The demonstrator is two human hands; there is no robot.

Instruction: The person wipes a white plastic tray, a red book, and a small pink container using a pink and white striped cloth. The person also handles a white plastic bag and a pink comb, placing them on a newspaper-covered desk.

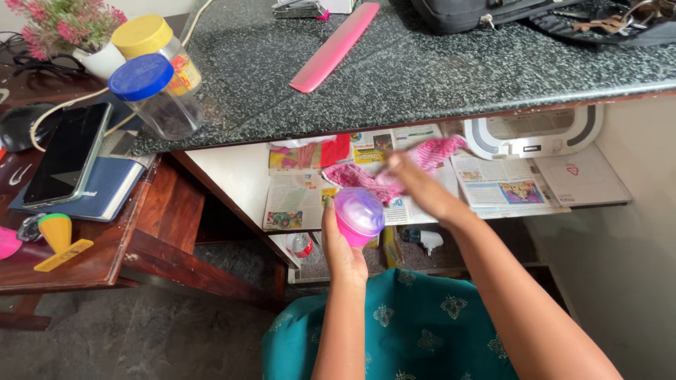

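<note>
From the head camera, looking down: the left hand (343, 246) rises from below with its fingers wrapped round a small pink cup with a clear domed lid (359, 215), holding it upright just below the edge of the dark speckled stone counter (436, 77); the lid faces up and toward the camera; the thumb lies along the cup's near left side.

The right hand (415, 184) reaches in from the lower right, its forearm running on a slant up and to the left; its fingers are pinched on a crumpled pink cloth (394, 169), which is blurred; the cloth stretches on a slant from up and right of the hand down to just above and left of the cup, its long axis roughly left to right with the right end higher. So the cloth sits just above and behind the cup, very near the lid; whether they touch I cannot tell, because of the blur. The right hand is the nearer to the cloth, the left to the cup.

Behind both hands is a white shelf lined with newspaper sheets (500, 186); on the counter lies a long pink comb (334, 48); at the left stand two clear jars, one with a blue lid (151, 95) and one with a yellow lid (158, 46); a dark phone (67, 155) rests on a wooden table (105, 253).
</note>
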